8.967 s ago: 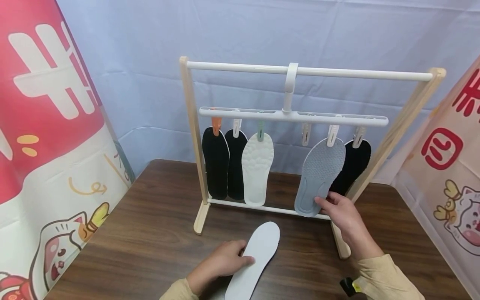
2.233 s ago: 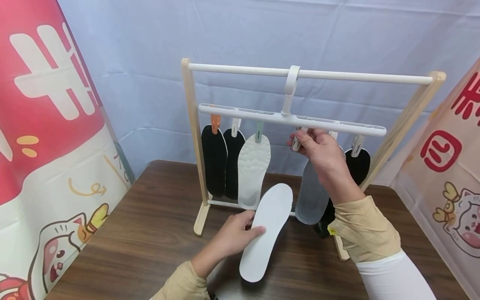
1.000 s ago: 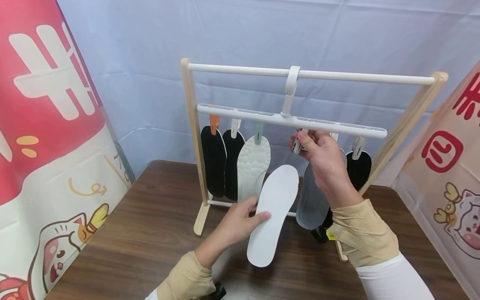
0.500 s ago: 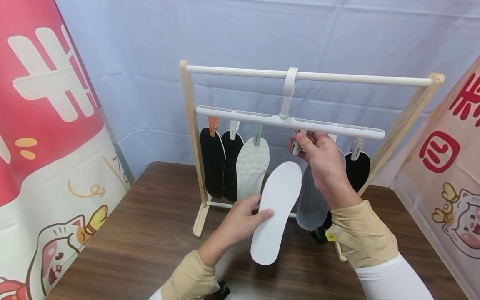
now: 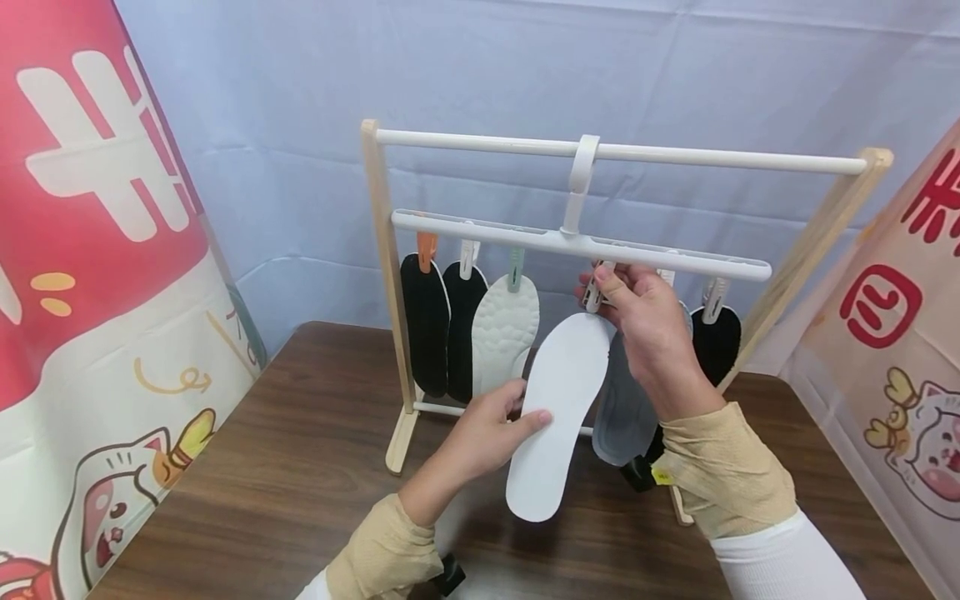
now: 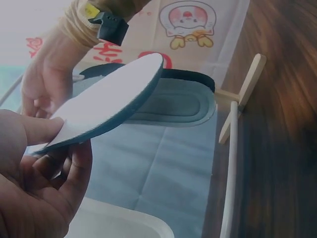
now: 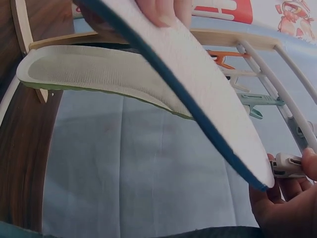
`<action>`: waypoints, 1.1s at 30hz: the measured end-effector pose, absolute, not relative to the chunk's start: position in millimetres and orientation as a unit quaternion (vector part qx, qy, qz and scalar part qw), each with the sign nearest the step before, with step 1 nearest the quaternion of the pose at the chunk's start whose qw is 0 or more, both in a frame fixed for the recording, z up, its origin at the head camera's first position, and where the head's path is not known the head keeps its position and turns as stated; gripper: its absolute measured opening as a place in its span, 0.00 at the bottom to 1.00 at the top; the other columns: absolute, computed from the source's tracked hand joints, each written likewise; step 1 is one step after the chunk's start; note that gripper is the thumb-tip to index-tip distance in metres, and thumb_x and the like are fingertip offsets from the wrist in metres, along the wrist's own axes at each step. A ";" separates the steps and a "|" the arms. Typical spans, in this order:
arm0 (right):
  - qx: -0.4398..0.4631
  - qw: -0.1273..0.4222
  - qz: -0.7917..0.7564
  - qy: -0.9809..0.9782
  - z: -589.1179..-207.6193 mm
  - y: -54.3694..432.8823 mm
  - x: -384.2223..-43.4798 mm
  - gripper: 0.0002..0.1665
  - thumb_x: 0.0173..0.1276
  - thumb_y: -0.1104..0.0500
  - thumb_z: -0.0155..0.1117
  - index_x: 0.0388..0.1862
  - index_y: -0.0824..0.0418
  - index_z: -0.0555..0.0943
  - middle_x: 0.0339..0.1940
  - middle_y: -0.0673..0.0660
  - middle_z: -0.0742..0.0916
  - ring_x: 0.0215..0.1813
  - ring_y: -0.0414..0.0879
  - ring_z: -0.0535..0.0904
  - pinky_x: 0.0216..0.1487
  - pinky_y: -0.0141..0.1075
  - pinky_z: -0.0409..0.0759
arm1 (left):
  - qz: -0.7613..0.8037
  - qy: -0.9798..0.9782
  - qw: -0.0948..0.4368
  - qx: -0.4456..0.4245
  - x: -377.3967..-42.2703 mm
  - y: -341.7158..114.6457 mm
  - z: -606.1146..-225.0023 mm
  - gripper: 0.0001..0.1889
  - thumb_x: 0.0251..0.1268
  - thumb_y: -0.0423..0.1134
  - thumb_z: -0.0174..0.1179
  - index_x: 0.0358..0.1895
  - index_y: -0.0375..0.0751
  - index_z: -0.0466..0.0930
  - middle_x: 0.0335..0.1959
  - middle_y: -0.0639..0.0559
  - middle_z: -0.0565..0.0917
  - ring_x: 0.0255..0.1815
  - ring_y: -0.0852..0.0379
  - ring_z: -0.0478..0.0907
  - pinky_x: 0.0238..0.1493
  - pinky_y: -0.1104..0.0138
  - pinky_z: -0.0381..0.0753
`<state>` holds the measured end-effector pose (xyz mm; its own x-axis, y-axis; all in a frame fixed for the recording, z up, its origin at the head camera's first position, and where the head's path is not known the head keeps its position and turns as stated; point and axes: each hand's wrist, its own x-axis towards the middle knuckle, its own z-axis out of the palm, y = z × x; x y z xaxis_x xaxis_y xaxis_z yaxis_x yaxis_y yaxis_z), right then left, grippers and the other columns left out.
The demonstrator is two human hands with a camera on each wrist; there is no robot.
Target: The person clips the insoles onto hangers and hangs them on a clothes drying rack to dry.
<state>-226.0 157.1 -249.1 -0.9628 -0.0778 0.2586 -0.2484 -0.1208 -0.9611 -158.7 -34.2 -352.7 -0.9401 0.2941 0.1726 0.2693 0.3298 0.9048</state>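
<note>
My left hand [image 5: 491,429] pinches a white insole [image 5: 558,408] by its left edge, thumb on the white face and fingers behind. The insole is tilted, its upper end just below a white clip [image 5: 596,292] on the hanger bar. My right hand [image 5: 652,325] holds that clip between thumb and fingers. In the right wrist view, the insole's blue-edged tip is close to the clip [image 7: 287,166]; whether they touch I cannot tell. Behind my right hand hangs a grey insole [image 5: 622,408], partly hidden, with a black insole [image 5: 716,337] beside it.
A white hanger bar [image 5: 510,237] hooks over the wood-framed rack's top rail [image 5: 712,156]. On its left half hang two black insoles [image 5: 425,325] and a bumpy white insole [image 5: 502,333], from orange, white and green clips. The rack stands on a brown table [image 5: 300,450].
My right hand has gone from the grey insole's lower end up to the white clip and stays there. My left hand has raised the white insole up and rightward, to just under the clip.
</note>
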 end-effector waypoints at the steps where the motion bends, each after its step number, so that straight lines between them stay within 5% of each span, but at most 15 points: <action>1: 0.122 0.056 0.741 -0.658 -248.8 157.1 -225.9 0.15 0.77 0.54 0.59 0.56 0.60 0.74 0.44 0.51 0.82 0.50 0.40 0.84 0.55 0.31 0.80 | 0.552 0.816 0.011 0.172 -158.9 -33.8 -352.3 0.12 0.71 0.42 0.64 0.51 0.40 0.80 0.38 0.48 0.89 0.36 0.63 0.81 0.35 0.68 0.81; 18: 0.123 0.047 0.738 -0.662 -248.3 159.5 -223.0 0.12 0.77 0.53 0.59 0.54 0.56 0.76 0.42 0.48 0.84 0.48 0.39 0.83 0.48 0.30 0.79 | 0.561 0.811 0.008 0.168 -162.0 -31.4 -348.8 0.14 0.71 0.43 0.64 0.53 0.39 0.80 0.40 0.47 0.90 0.39 0.60 0.84 0.37 0.66 0.83; 26: 0.131 0.049 0.740 -0.658 -248.5 161.2 -222.7 0.17 0.77 0.54 0.59 0.56 0.62 0.75 0.42 0.49 0.83 0.48 0.39 0.83 0.48 0.30 0.79 | 0.562 0.808 0.002 0.175 -164.1 -29.3 -347.0 0.14 0.71 0.42 0.65 0.53 0.40 0.80 0.39 0.48 0.89 0.38 0.61 0.84 0.36 0.68 0.83; 33: 0.130 0.051 0.742 -0.656 -247.6 160.7 -222.7 0.11 0.77 0.53 0.60 0.52 0.56 0.76 0.41 0.49 0.84 0.49 0.41 0.82 0.48 0.30 0.79 | 0.559 0.811 0.002 0.171 -164.0 -28.5 -342.9 0.15 0.71 0.42 0.65 0.55 0.40 0.80 0.41 0.47 0.89 0.40 0.58 0.85 0.38 0.65 0.84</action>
